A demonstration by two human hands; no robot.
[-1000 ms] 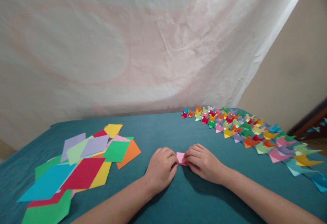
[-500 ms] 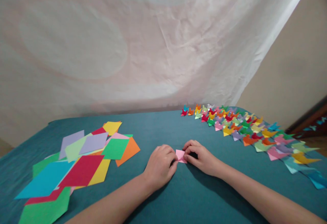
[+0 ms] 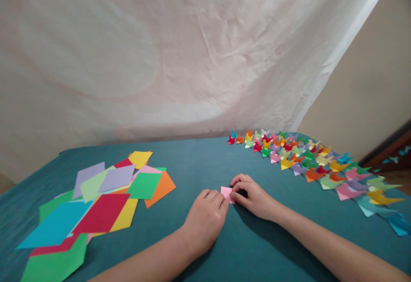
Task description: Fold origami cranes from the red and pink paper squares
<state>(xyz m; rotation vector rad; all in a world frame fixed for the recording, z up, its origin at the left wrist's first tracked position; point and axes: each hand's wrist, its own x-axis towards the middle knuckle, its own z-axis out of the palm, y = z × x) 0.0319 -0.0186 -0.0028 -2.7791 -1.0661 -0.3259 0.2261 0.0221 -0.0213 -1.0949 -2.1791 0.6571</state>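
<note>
A small folded pink paper [image 3: 226, 192] lies on the teal cloth in front of me, between both hands. My right hand [image 3: 246, 194] pinches its right edge between thumb and fingers. From the lower left, my left hand [image 3: 208, 215] covers the paper's near left part. Its fingers are curled together with their tips at the paper, and the thumb is largely hidden from view. The exact fold lines on the paper are too small to make out.
Loose coloured paper sheets [image 3: 102, 213] overlap in a pile on the left of the teal-covered table [image 3: 192, 157]. Rows of small folded paper birds [image 3: 298, 157] stand along the right side. A pale hanging cloth [image 3: 180, 59] closes off the back.
My left hand has shifted right and turned, so it now covers more of the pink paper's near left side. The right hand keeps its place at the right edge.
</note>
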